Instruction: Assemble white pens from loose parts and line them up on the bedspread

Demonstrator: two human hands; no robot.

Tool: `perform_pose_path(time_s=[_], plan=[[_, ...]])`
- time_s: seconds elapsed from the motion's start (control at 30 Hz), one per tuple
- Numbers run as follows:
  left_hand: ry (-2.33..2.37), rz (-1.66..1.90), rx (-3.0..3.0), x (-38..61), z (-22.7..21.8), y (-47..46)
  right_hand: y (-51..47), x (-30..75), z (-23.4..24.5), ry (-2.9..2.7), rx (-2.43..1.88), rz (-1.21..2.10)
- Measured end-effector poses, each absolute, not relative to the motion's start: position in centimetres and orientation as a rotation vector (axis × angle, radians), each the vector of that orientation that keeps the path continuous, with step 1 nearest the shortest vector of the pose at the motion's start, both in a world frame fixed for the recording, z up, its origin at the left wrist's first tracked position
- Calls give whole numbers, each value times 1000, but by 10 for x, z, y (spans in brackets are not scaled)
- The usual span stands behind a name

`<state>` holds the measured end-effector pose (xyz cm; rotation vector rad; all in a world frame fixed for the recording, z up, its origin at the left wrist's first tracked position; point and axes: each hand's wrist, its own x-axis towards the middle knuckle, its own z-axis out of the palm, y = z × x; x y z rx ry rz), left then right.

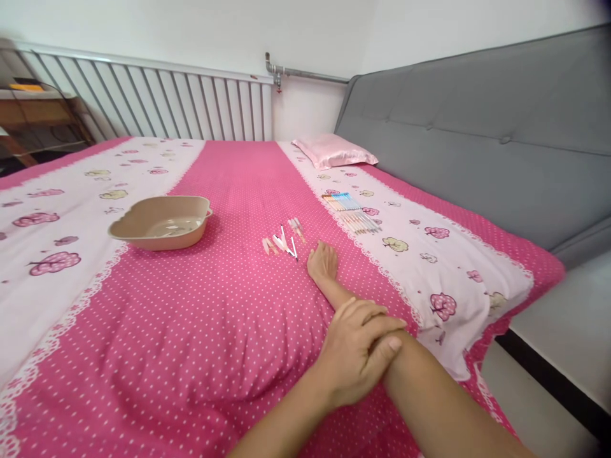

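Observation:
My left hand (360,350) lies across my right forearm (424,375), its fingers bent over the top and the thumb along the near side. Farther out, my right hand (323,262) rests on the pink dotted bedspread with its fingers curled; nothing shows in it. Just beyond and left of it lie several loose slim white pen-like pieces (285,242) with dark tips, and small pinkish pieces (296,229) beside them. Right of these, slim coloured pens (346,202) lie side by side in a row, blue to orange, with a paler row (360,222) below.
A beige plastic basin (165,242) stands on the left of the bed, with a few small clear pieces inside. A pink pillow (334,151) lies by the grey padded headboard (477,140). Behind are a white radiator (157,102) and a pipe (315,75). The bed's edge drops off at right.

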<state>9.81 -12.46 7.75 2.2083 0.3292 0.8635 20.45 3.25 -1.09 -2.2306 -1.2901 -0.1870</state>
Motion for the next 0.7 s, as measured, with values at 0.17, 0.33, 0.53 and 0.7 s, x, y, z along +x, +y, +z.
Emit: perform_pose_path(time_s=[0.17, 0.33, 0.53, 0.7], plan=[[139, 880, 2321, 95, 89, -131, 33, 205, -11, -1291, -2235, -171], [44, 709, 2505, 93, 99, -136, 33, 206, -11, -1301, -2230, -161], [70, 575, 2619, 90, 103, -132, 32, 205, -11, -1303, -2232, -167], [88, 565, 2654, 88, 104, -134, 33, 205, -11, -1304, -2228, -168]])
